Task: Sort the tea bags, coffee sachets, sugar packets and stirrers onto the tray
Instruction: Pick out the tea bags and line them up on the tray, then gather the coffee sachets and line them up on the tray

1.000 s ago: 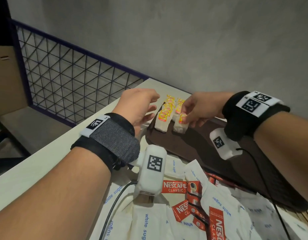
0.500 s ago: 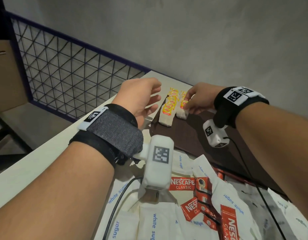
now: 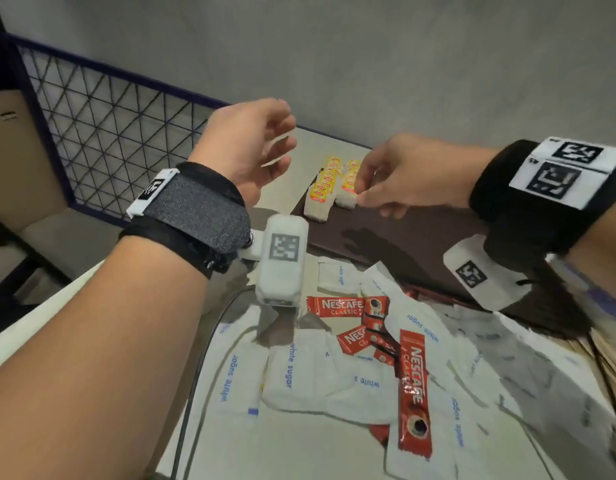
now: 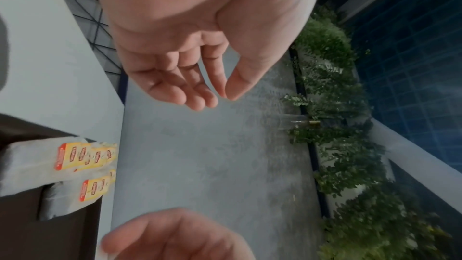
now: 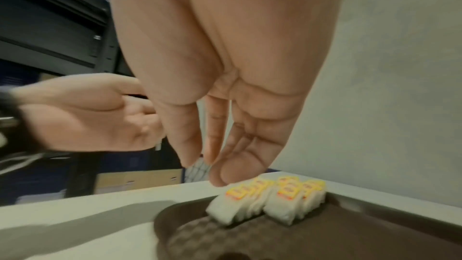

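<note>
Two bare hands raised above pale table [image 3: 50, 327]. Left hand [image 3: 245, 147] hovers over table's far corner, fingers loosely curved, holding nothing. Right hand [image 3: 400, 174] just above tea bags [image 3: 329, 188], fingers relaxed and pointing down, grasping nothing. Tea bags, white with yellow-red tags, stand in two rows at far left end of dark brown tray [image 3: 414, 244]. Nearer person, loose heap on table: white sugar packets [image 3: 292, 368] mixed with red Nescafe coffee sachets [image 3: 414, 393]. Wooden stirrers partly visible at right edge, blurred.
</note>
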Demonstrator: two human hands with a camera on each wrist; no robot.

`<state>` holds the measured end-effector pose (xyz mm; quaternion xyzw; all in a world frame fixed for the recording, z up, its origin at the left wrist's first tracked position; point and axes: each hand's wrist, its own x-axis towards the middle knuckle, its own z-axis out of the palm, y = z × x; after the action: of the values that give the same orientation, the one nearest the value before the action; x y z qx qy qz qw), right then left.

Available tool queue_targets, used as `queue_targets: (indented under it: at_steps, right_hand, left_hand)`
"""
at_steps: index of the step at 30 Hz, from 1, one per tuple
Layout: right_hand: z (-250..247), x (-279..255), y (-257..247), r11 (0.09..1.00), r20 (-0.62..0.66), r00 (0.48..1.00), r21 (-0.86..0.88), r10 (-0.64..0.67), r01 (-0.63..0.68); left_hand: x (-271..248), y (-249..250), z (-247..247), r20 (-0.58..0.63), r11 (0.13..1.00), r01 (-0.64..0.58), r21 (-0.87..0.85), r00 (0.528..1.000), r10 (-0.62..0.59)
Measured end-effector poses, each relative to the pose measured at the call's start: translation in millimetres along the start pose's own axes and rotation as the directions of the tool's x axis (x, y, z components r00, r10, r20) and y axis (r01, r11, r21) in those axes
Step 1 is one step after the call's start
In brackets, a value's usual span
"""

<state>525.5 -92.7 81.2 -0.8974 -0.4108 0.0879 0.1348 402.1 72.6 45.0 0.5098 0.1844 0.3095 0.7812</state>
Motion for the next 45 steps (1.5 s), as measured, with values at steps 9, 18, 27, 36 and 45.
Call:
queue_targets:
  at_steps: [9, 18, 27, 36, 45]
  right_hand:
    - [50.4, -94.8, -62.9, 0.963, 0.319, 0.935, -0.165, -0.153, 0.214]
    - [89.9, -96.9, -83.3, 0.953, 0.238, 0.970, -0.280, -0.044, 0.112]
    - [82.6, -98.0, -82.2, 0.940, 0.208, 0.978, -0.331, -0.012, 0.082]
    - [86.0, -158.0, -85.4, 0.933, 0.222, 0.975, -0.357, 0.032, 0.051]
    - [89.6, -156.8, -73.2, 0.971, 0.192, 0.981, -0.228, -0.033, 0.078]
  left_hand:
    - [-68.4, 44.2, -24.3, 0.205, 0.732, -0.209, 0.648, 0.974, 0.097]
    - [-155.2, 9.5, -61.6, 0.391, -0.062, -0.441, 0.895, 0.844, -0.369]
    - [-161.3, -2.8, -88.0, 0.370, -0.081, -0.399, 0.913, 0.896, -0.244]
    - [-155.2, -5.9, -99.0, 0.245, -0.111, -0.282, 0.953, 0.933, -0.263]
    - [-158.4, -8.0, -83.2, 0.201, -0.076, -0.217, 0.973, 0.963, -0.182]
